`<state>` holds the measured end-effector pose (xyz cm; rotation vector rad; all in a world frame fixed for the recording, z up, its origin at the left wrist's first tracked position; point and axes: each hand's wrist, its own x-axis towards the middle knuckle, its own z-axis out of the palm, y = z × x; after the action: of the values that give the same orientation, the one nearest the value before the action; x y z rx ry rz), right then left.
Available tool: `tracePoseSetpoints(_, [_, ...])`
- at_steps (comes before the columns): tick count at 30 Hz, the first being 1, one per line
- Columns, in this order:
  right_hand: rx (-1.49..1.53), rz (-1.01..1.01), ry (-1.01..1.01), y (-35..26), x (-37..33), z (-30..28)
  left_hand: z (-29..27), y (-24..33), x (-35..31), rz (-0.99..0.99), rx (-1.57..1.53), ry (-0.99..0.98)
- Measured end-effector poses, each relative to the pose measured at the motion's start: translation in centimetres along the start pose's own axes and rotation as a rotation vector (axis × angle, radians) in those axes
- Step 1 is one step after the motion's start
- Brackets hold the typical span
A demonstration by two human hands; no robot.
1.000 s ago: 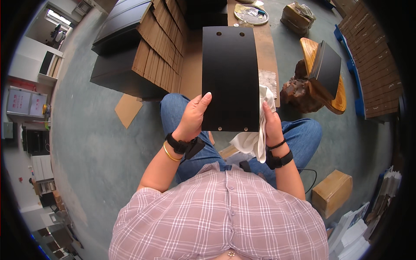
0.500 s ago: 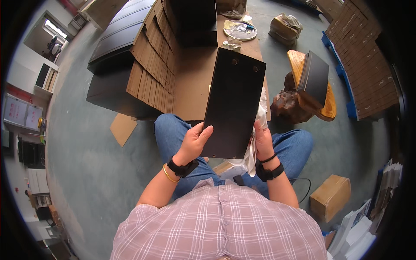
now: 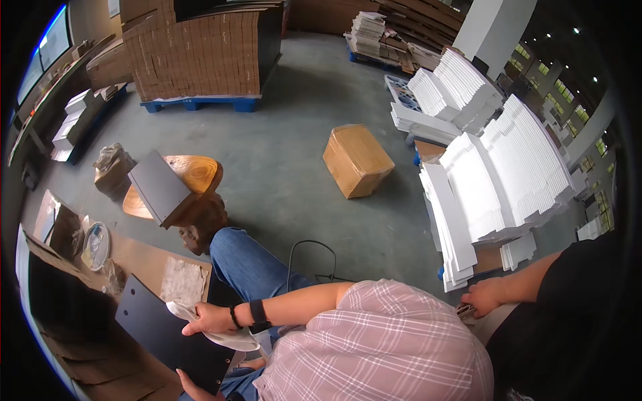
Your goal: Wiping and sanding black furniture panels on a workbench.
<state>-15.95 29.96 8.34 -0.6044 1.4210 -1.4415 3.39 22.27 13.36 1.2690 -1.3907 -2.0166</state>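
Note:
A flat black rectangular panel point(image 3: 164, 337) with small holes lies tilted across my lap at the lower left. My left hand point(image 3: 192, 387), partly cut off by the lower edge, grips the panel's near edge. White cloth point(image 3: 235, 339) is bunched in my right hand point(image 3: 210, 319), which is closed round it at the panel's right side. The cloth hangs down beside the panel. Just beyond, a crumpled whitish sheet point(image 3: 184, 279) rests on a brown cardboard surface point(image 3: 137, 248).
A wooden stool point(image 3: 208, 175) carries dark panels point(image 3: 159, 187) ahead of me. A taped carton point(image 3: 359, 160) sits on the floor. White stacked boards point(image 3: 471, 184) stand on the right, brown-edged stacks point(image 3: 194, 60) behind. Another person's hand point(image 3: 487, 296) is close on my right.
My view has swung to the right, bringing the white stacks and another person into sight. The panel, cloth and both hands now appear at the lower left, still held.

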Motion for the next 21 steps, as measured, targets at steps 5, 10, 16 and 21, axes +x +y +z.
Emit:
tracePoseSetpoints(5, [0.108, -0.219, 0.022, 1.2, 1.5, 1.2, -0.9, 0.0, 0.9, 0.088, -0.178, -0.046])
tracePoseSetpoints(10, [0.193, -0.037, -0.164, -0.5, 0.3, 3.0, -3.8, -1.0, -1.0, 0.218, -0.247, -0.054])
tracePoseSetpoints(16, [0.438, -0.104, -0.321, -2.6, -2.1, 4.0, -2.9, -1.6, -1.5, 0.398, -0.109, -0.119])
tracePoseSetpoints(21, [0.466, 0.266, -0.524, -2.1, -0.3, 5.3, -4.1, -2.2, -4.5, 0.511, -0.147, 0.068])
